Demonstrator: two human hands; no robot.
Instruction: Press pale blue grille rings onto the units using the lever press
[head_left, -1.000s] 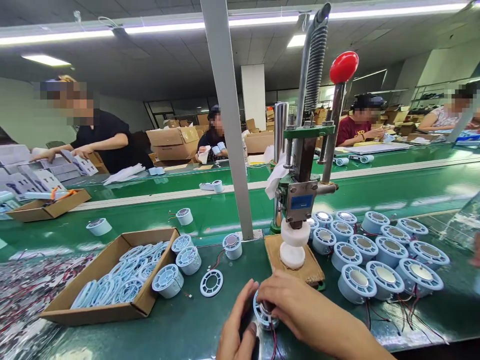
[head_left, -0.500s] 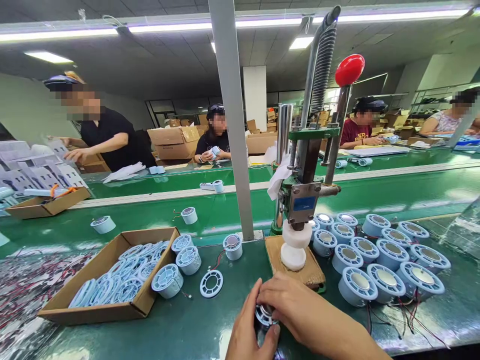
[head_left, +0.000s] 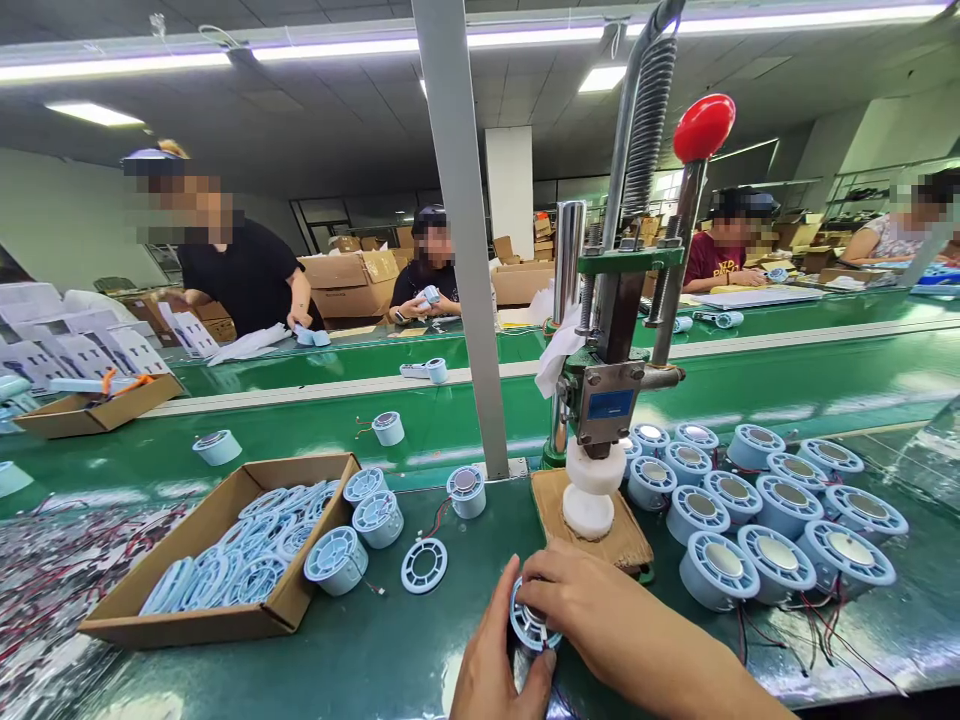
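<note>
Here, nearest in the head view, I log the left hand [head_left: 487,655] with finger and thumb clamped on the sides of a blue housing [head_left: 528,630], low at centre, in front of the press [head_left: 609,400]. The right hand [head_left: 589,610] bends its fingers over the housing's top; I cannot tell whether they grip or merely touch. Left of the hands, a loose blue ring [head_left: 424,567] lies flat on the green bench [head_left: 360,670]. Further left, a cardboard box [head_left: 187,633] holds many rings; three more housings [head_left: 336,565] stand beside it. Right of the press I record disc-topped housings [head_left: 720,565] with trailing wires. Beyond the green belt [head_left: 300,425], a co-worker in black [head_left: 431,285] holds a blue part [head_left: 430,295]
</note>
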